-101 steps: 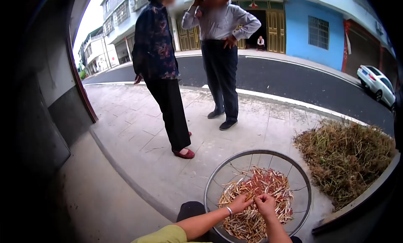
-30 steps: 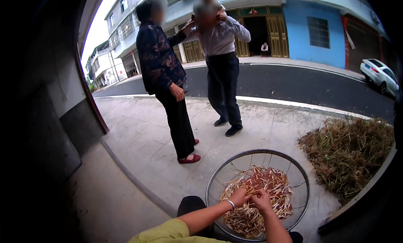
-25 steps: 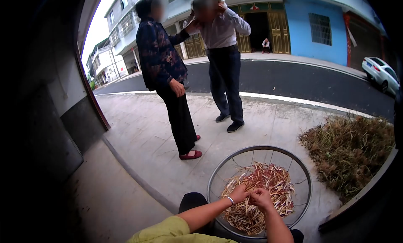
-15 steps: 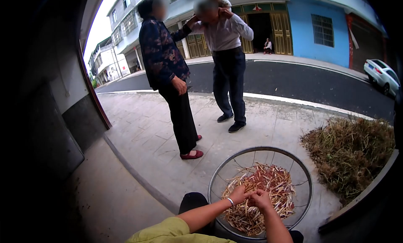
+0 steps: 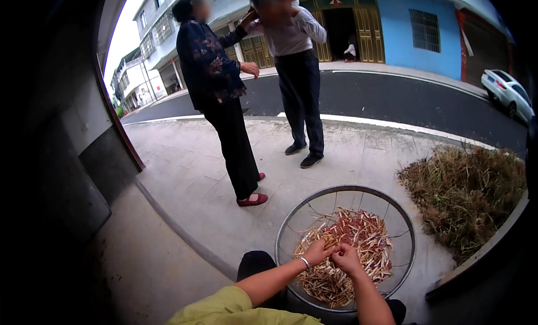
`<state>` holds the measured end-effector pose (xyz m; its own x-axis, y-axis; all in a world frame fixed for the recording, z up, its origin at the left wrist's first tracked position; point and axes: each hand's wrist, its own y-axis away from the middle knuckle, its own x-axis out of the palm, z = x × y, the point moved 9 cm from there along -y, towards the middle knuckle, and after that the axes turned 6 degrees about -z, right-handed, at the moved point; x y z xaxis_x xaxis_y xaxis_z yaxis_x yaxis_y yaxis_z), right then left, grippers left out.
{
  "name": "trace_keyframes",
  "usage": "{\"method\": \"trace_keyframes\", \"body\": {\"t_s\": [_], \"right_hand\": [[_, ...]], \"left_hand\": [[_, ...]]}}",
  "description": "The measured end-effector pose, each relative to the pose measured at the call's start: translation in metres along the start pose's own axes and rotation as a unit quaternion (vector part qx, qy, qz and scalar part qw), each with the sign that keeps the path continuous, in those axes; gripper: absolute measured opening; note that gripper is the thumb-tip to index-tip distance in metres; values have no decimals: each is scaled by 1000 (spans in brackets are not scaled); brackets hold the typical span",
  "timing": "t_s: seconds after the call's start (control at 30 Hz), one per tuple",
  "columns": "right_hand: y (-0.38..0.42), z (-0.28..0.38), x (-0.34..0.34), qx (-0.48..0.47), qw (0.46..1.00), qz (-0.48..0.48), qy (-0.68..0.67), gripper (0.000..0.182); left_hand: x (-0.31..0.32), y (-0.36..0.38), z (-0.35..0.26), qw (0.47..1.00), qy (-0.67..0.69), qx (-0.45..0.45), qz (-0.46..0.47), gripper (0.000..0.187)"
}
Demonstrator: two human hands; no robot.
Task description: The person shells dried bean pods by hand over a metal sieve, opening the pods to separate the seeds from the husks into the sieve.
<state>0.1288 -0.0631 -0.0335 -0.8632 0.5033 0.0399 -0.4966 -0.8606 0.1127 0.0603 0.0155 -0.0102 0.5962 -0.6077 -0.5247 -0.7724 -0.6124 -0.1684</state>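
A round metal-rimmed mesh tray [image 5: 413,235] sits low in front of me, bearing a heap of dry, straw-coloured bean pods [image 5: 327,288] and small red beans [image 5: 354,228]. Over the heap my left hand [image 5: 317,252], with a silver bracelet at the wrist, is closed in a pinch on a dry bean pod. My right hand [image 5: 347,260] meets it from the right, thumb and fingers pressed together at the same pod. The pod itself is small and mostly covered by my fingers.
Two people stand beyond the tray on the pavement, one in a dark floral jacket [image 5: 207,61], one in a pale shirt [image 5: 288,36]. Dried plant stalks [image 5: 462,196] are piled at the right. A white car [image 5: 507,92] is by the road [image 5: 364,98]. A wall [image 5: 84,112] is at the left.
The person in the floral jacket has lifted a lowered hand forward. The pale-shirted person bends a little more. My view has shifted slightly; my hands stay together over the pods.
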Motion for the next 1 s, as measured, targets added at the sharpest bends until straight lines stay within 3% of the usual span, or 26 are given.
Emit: {"method": "trace_keyframes", "body": {"t_s": [0.07, 0.2, 0.27, 0.4, 0.57, 0.73, 0.8, 0.93, 1.0], "right_hand": [[6, 2, 1, 6, 999, 12, -52, 10], [14, 17, 0, 39, 999, 24, 14, 10], [14, 16, -1, 45, 999, 25, 7, 10], [17, 22, 3, 93, 992, 32, -77, 14], [14, 12, 4, 101, 988, 88, -77, 16], [25, 21, 18, 138, 966, 178, -125, 15], [19, 13, 16, 119, 971, 172, -112, 15], [16, 8, 11, 123, 980, 116, -109, 15], [15, 11, 8, 116, 981, 102, -120, 15]], "left_hand": [[-5, 0, -4, 1000, 5, -2, -17, 23], [-13, 1, -2, 996, 69, -27, -48, 24], [-10, 4, 8, 992, 85, -87, -40, 24], [-7, 7, 6, 968, 210, -131, -34, 24], [-12, 3, 13, 981, 174, -69, -57, 28], [-15, 4, 22, 967, 217, -108, -76, 33], [-9, 6, 18, 944, 299, -133, -50, 30], [-9, 5, 13, 943, 303, -129, -48, 28], [-5, 7, 8, 908, 389, -155, -26, 26]]}}
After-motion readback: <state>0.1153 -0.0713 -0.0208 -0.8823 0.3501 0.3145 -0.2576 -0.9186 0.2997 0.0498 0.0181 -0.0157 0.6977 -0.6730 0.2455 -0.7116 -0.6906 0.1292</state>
